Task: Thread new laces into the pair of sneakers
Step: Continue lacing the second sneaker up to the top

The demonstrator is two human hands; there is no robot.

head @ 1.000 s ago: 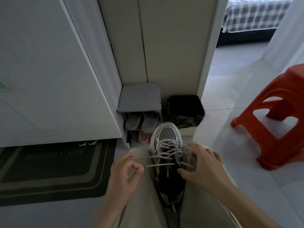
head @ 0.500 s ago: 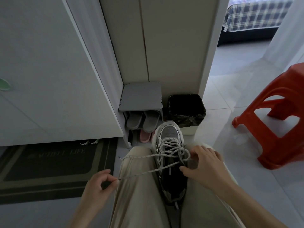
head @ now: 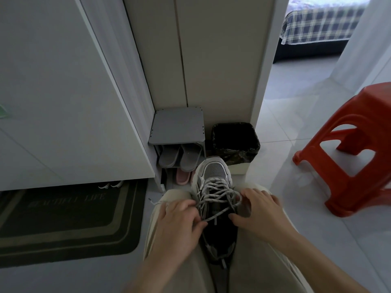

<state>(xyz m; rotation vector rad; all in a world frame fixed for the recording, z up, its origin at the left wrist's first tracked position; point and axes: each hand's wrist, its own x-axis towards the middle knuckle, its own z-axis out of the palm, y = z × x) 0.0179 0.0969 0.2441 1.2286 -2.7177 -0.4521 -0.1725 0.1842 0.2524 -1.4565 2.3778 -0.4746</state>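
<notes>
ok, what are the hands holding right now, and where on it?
Left hand pinches the white speckled shoelace beside the grey-and-black sneaker's left eyelets. Right hand grips the sneaker's right edge by the top eyelets.

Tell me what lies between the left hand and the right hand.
The sneaker with its white lace lies between the left hand and right hand, as the head view shows.

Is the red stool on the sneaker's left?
No, the red stool stands to the right of the sneaker in the head view.
</notes>
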